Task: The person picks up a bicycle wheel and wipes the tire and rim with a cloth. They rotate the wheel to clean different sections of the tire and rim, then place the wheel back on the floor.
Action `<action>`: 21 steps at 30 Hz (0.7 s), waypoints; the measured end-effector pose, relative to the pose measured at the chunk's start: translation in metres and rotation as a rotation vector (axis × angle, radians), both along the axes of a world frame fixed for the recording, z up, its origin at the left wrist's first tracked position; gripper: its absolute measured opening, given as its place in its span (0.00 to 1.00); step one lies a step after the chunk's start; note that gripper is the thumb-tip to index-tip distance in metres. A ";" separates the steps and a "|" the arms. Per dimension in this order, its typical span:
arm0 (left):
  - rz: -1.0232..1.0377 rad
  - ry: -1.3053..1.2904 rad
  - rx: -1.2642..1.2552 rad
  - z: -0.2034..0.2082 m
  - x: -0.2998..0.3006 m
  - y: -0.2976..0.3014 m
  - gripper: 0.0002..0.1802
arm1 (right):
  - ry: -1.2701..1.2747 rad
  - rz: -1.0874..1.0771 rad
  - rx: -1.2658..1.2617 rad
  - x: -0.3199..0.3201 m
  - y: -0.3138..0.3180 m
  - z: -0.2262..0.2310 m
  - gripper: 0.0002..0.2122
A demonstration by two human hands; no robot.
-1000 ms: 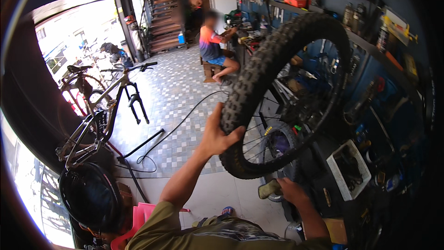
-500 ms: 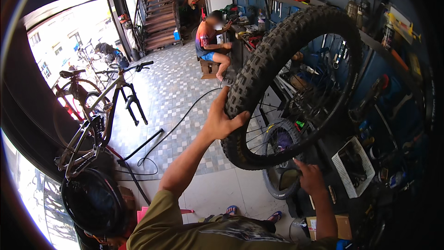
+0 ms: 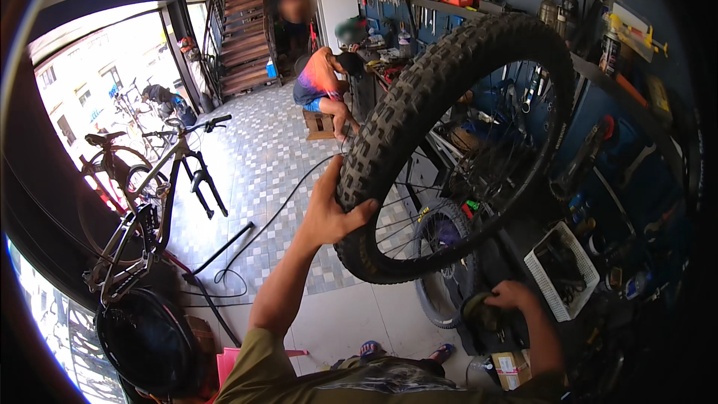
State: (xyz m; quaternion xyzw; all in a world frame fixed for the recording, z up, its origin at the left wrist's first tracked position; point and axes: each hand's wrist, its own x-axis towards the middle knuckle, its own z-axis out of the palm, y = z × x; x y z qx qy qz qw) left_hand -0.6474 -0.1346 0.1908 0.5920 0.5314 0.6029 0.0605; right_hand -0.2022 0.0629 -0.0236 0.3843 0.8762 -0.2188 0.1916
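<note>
My left hand (image 3: pixel 333 217) is closed around the knobby black tyre of a bicycle wheel (image 3: pixel 404 116), thumb across the near sidewall. The wheel is held up at a tilt, its spokes and hub showing through the rim. Below it to the right, my right hand (image 3: pixel 512 295) has curled fingers beside a dark olive rounded thing (image 3: pixel 479 316). Whether those fingers grip it or something small, I cannot make out. Behind that thing stands a second bicycle wheel (image 3: pixel 446 254) with a dark tyre, low near the floor.
A bicycle frame with fork (image 3: pixel 161 187) stands left, above a round black container (image 3: pixel 146 340). A white basket (image 3: pixel 561 269) of dark parts lies right, near a cardboard box (image 3: pixel 512 369). A person (image 3: pixel 320 82) sits by the tool-covered workbench. A hose (image 3: pixel 292 187) crosses the tiles.
My right hand has drawn down from the held wheel's lower rim to beside the olive thing. My left hand keeps its grip on the tyre. The seated person has bent forward.
</note>
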 end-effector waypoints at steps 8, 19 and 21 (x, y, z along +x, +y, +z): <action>-0.010 -0.062 0.009 -0.006 -0.003 -0.001 0.38 | 0.972 -0.433 -0.546 -0.003 -0.039 0.052 0.13; 0.014 -0.134 -0.148 0.003 -0.015 -0.002 0.39 | 2.054 -0.324 -0.587 -0.026 -0.025 0.085 0.27; -0.001 -0.174 -0.235 0.013 -0.009 -0.008 0.37 | 2.095 -0.290 -0.568 -0.025 -0.022 0.096 0.21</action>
